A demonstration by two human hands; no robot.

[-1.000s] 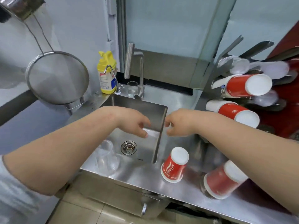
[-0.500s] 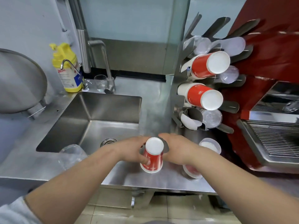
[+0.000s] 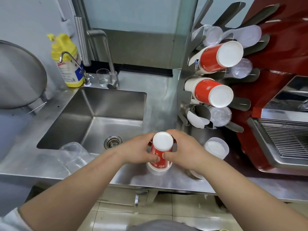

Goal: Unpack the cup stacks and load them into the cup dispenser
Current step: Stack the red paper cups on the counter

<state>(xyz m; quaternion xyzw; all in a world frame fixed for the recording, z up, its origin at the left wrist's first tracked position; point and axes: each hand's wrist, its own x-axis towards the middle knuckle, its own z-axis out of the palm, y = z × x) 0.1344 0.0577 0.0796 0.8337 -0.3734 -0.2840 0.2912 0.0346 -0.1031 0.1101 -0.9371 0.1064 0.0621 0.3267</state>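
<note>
the red cup stack (image 3: pixel 160 155), standing upside down on the steel counter (image 3: pixel 41 165) by the sink (image 3: pixel 106 114), is now clasped from both sides, the left hand (image 3: pixel 138 150) and right hand (image 3: pixel 183 148) curled round it where a second ago both were held over the sink. unwrapping is judged to be starting. farther off, the cup dispenser (image 3: pixel 215 80) already holds red stacks.
</note>
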